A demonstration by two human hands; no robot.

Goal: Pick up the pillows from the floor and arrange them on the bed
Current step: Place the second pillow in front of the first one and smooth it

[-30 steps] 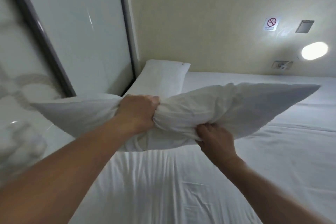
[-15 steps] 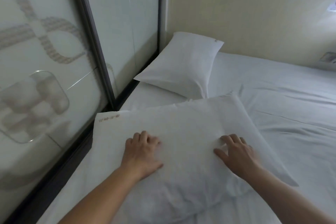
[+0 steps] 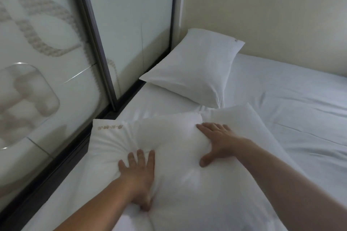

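Hands, left point(image 3: 139, 176) and right point(image 3: 217, 140), press flat, fingers spread, into soft, dented white pillow point(image 3: 187, 184) on bed point(image 3: 281, 103).

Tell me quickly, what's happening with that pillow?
Left hand, right hand flat, pressing near pillow. It's on bed. Nothing blocking.

Left wall: frosted glass sliding panels point(image 3: 129, 30) in dark frames, printed with a pale rope motif point(image 3: 43, 24).
Far wall: plain cream wall point(image 3: 272, 11), meeting the panels at the corner.
Light: soft, dim, even.
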